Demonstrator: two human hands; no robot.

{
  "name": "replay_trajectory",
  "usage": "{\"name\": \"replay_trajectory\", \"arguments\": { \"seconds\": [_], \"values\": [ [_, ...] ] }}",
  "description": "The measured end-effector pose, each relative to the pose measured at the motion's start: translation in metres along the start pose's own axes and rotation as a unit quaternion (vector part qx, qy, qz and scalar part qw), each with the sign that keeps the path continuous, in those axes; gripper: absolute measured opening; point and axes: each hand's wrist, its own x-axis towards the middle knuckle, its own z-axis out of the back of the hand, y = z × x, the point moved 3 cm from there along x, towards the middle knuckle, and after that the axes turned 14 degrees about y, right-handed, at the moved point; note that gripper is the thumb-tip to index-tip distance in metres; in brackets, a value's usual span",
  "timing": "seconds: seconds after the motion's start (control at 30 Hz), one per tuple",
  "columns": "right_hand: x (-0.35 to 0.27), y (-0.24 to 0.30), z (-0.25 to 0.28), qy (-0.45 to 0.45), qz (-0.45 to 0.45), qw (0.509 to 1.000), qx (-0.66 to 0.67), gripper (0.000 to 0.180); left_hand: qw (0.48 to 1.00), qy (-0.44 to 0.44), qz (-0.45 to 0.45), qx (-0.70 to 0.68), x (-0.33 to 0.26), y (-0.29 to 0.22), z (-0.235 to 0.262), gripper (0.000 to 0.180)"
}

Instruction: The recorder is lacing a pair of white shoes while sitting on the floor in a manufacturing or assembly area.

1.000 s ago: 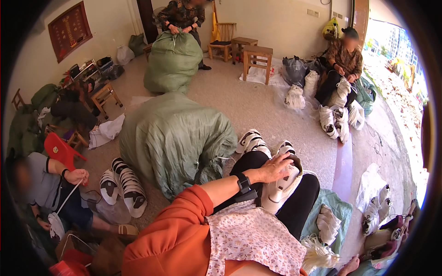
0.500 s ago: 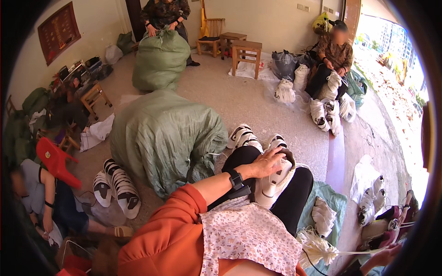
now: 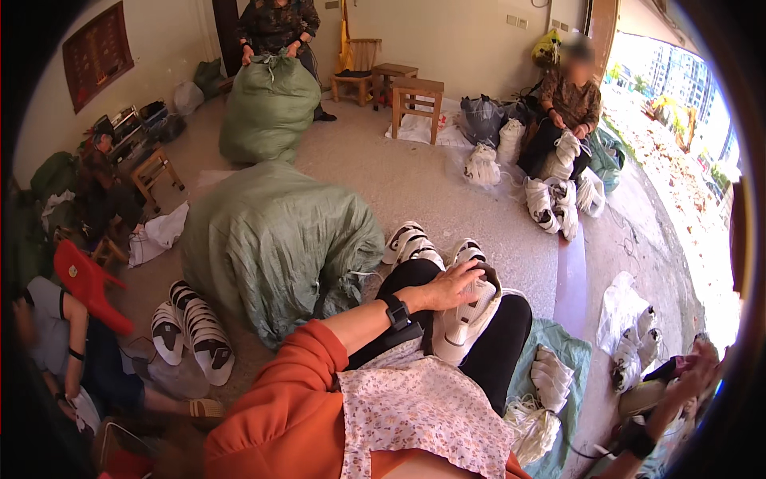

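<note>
A cream sneaker (image 3: 455,335) lies between my thighs, its paler end toward me and its dark-lined opening at the far end. Over its upper my left hand (image 3: 451,286) grips it, fingers reaching across toward the opening. At the lower right rim my right hand (image 3: 692,374) is raised and smeared by motion; whether it holds a lace I cannot make out. Closer to me, on a green sheet (image 3: 576,347), lie a bundle of white laces (image 3: 531,431) and a tied pale bundle (image 3: 552,379).
A large green sack (image 3: 279,239) stands ahead of my knees. Rows of shoes (image 3: 209,339) sit to the left, and more shoes (image 3: 411,243) beyond my knees. Co-workers sit left and right; one stands behind another sack (image 3: 267,112). A red chair (image 3: 92,291) is at left.
My right hand has swung up toward the right rim; a moment ago it drew a white lace out from the bundle. My left hand stays on the sneaker. The whole view has shifted slightly.
</note>
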Motion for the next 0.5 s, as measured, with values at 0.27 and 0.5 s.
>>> {"name": "replay_trajectory", "arguments": {
  "seconds": [0.27,0.5],
  "values": [
    [-0.199,0.072,-0.24,0.647,-0.336,0.658,0.19,0.018,0.975,0.096,-0.198,-0.038,-0.012,-0.122,0.022,0.082],
    [-0.197,0.102,-0.254,0.722,-0.256,0.611,0.2,0.017,0.869,0.308,0.0,-0.387,-0.018,-0.149,0.028,0.055]
  ]
}}
